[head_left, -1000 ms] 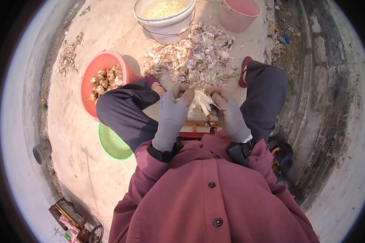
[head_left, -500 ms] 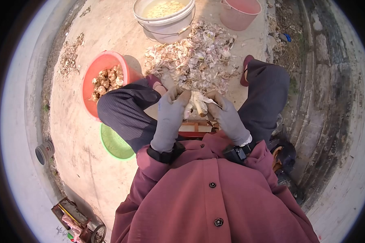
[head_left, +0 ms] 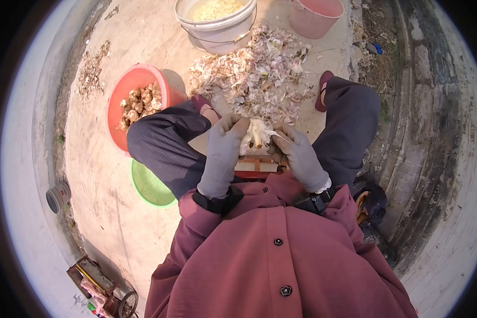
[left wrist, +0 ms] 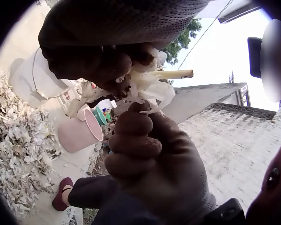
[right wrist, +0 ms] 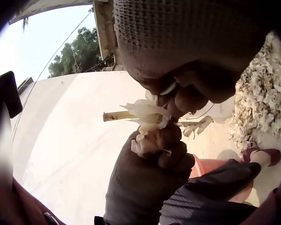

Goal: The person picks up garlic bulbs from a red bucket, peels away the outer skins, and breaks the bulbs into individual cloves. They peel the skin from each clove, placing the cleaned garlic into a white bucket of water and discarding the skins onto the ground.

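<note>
A garlic bulb [head_left: 256, 132] with loose white skin is held between the two gloved hands, over the lap. My left hand [head_left: 221, 151] grips the bulb from its left side, thumb and fingers curled round it. From the right, my right hand [head_left: 302, 156] pinches a strip of the white skin between thumb and fingers. In the left wrist view the cut stem [left wrist: 177, 74] sticks out past the torn skin [left wrist: 157, 91]. A clove [right wrist: 147, 144] shows at the left hand's fingers in the right wrist view. The gloves hide much of the bulb.
A heap of garlic skins [head_left: 259, 74] lies between the feet. Behind it stand a white bucket [head_left: 217, 34] with pale cloves and a pink bucket [head_left: 315, 21]. A red basin [head_left: 116, 114] of garlic bulbs and a green basin [head_left: 151, 185] are by the left leg.
The bulb and its stem have turned, the stem now pointing more toward the body. A strip of skin is stretched from the bulb to the right hand. The left hand keeps its grip.
</note>
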A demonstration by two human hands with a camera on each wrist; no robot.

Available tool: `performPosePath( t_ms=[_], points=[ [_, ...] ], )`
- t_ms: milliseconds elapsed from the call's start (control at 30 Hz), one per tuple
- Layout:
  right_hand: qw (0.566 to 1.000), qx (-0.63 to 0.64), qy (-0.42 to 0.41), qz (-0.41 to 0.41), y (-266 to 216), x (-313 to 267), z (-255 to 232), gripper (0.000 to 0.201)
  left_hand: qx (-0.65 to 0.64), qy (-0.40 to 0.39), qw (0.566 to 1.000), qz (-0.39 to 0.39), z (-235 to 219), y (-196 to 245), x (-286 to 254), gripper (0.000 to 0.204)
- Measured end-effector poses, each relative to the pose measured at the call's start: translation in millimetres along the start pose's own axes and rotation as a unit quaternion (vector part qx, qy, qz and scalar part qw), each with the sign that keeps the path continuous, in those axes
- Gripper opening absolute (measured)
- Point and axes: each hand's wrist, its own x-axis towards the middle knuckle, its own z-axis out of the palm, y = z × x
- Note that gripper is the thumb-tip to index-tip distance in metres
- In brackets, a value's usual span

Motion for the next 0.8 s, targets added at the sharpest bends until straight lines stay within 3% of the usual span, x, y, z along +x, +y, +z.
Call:
performPosePath(
  t_ms=[200,300,367,533,633,667,733,767,800],
  points=[
    [0.997,0.061,0.048,-0.031,5.4,7.6,2.4,0.029,-0.021,-0.011,1.0,-0.012,0.1,7.4,3.6,0.02],
    [0.998,0.054,0.01,-0.014,6.0,10.2,-11.2,0.025,-0.02,0.005,1.0,-0.017,1.7,9.5,16.4,0.021],
    [0.999,0.05,0.013,-0.01,12.2,12.1,-14.0,0.025,-0.073,0.032,0.996,0.032,9.2,14.6,35.3,0.027],
    [0.997,0.037,0.064,0.014,1.5,6.9,-4.2,0.026,-0.022,0.018,0.998,0.059,23.7,41.6,68.8,0.039],
    [0.994,0.059,0.088,0.0,-9.1,4.4,-3.2,0.026,0.081,-0.016,0.993,0.083,31.2,47.7,53.2,0.041],
    [0.994,0.037,0.095,-0.048,-12.1,5.9,-3.2,0.026,0.082,-0.018,0.993,0.081,32.1,41.5,49.0,0.041],
    [0.989,-0.01,0.105,-0.105,-15.8,10.4,-0.9,0.03,0.099,-0.061,0.979,0.169,31.7,20.3,43.2,0.045],
    [0.989,-0.01,0.103,-0.103,-14.8,12.0,2.2,0.03,0.099,-0.059,0.979,0.168,31.6,5.3,42.8,0.045],
    [0.988,-0.043,0.115,-0.097,-13.4,13.6,5.7,0.031,0.144,-0.025,0.965,0.217,34.0,-4.5,40.2,0.045]
  ],
)
